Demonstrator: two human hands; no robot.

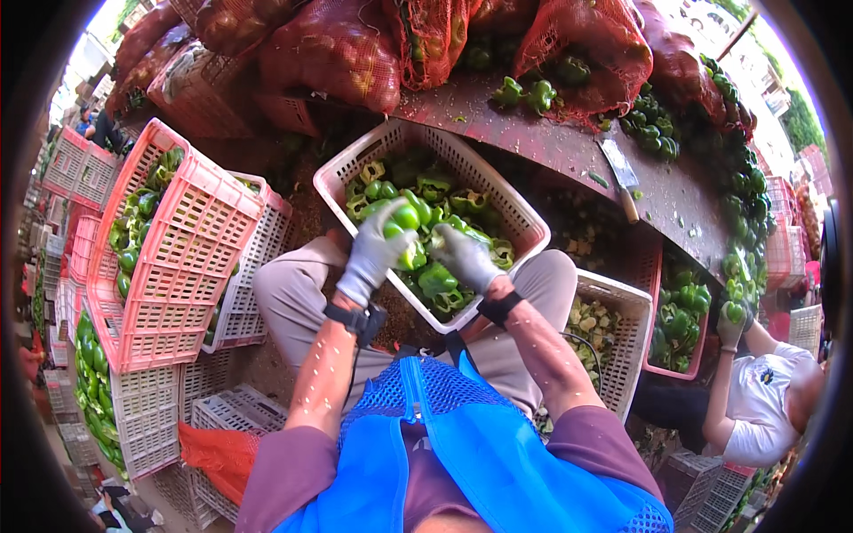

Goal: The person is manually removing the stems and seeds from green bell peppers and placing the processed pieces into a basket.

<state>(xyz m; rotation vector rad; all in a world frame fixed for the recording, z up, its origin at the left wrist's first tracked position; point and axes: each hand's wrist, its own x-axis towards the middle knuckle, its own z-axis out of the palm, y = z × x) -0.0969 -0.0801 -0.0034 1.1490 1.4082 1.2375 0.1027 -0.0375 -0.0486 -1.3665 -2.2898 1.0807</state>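
My left hand (pixel 378 245), in a grey-white work glove, has its fingers around a whole green bell pepper (pixel 406 216) above a white plastic crate (pixel 516 200). My right hand (pixel 464 254), gloved alike, is just to the right, low over the same crate. Its fingers are curled and blurred, so whether it grips a piece cannot be told. Between the hands lies another bright green pepper (pixel 413 256), partly covered by fingers. The crate sits tilted between my knees and holds many green peppers, several of them cut open with hollow insides (pixel 434 188).
A cleaver (pixel 620 166) lies on the wooden board (pixel 460 110) ahead, below red mesh sacks (pixel 333 53). Pepper cores fill a crate (pixel 616 346) at right. Pink crates (pixel 193 246) of peppers stand at left. A gloved co-worker (pixel 760 393) sits at right beside another pepper crate (pixel 686 370).
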